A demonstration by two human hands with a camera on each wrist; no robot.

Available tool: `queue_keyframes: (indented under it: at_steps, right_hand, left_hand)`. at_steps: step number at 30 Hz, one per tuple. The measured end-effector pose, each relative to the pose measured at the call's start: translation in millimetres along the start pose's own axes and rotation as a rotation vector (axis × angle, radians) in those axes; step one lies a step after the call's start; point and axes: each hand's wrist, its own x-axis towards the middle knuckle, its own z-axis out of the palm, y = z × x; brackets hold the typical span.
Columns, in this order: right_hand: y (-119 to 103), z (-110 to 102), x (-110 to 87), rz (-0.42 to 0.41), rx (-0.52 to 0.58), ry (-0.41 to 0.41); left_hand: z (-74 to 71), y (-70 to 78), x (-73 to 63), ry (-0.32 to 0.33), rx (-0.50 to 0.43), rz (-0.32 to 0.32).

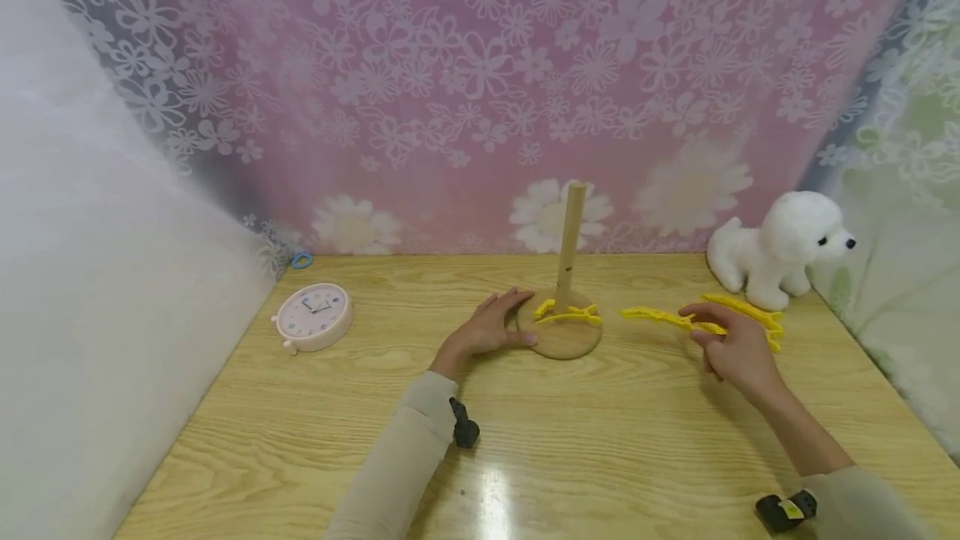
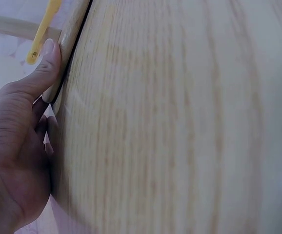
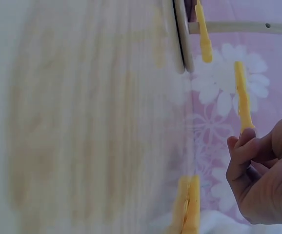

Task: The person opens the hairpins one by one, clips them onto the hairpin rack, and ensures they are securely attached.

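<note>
A wooden stand (image 1: 570, 248), a round base with an upright post, is on the table. My left hand (image 1: 491, 327) holds the base's left edge between thumb and fingers; the left wrist view shows the thumb (image 2: 47, 63) at the rim. A yellow plastic piece (image 1: 566, 317) lies across the base around the post's foot. To the right, my right hand (image 1: 738, 352) pinches one end of a long, thin yellow plastic strip (image 1: 652, 317). Its free end points left toward the stand, apart from it. The right wrist view shows this strip (image 3: 242, 95) raised off the table.
More yellow pieces (image 1: 750, 311) lie behind the right hand, beside a white plush dog (image 1: 780, 248). A pink alarm clock (image 1: 315, 319) lies face up at the left. A small blue ring-like object (image 1: 302, 260) is at the back left corner. Flowered cloth hangs behind the table.
</note>
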Motion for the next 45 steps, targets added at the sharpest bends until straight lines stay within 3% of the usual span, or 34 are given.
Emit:
queue_keyframes:
  at_steps: [9, 22, 32, 45]
  right_hand:
    - [-24, 18, 24.7, 0.023, 0.045, 0.026]
    - [-38, 56, 52.9, 0.06, 0.062, 0.037]
    - [-46, 80, 64.1, 0.057, 0.091, 0.08]
    - [-53, 95, 68.1, 0.043, 0.073, 0.036]
  left_hand:
    - [-3.3, 2.2, -3.2, 0.01, -0.018, 0.011]
    - [0.3, 1.1, 0.3, 0.0, -0.016, 0.032]
    - [1.0, -0.6, -0.9, 0.004, -0.04, 0.006]
    - [1.0, 1.9, -1.2, 0.016, -0.004, 0.009]
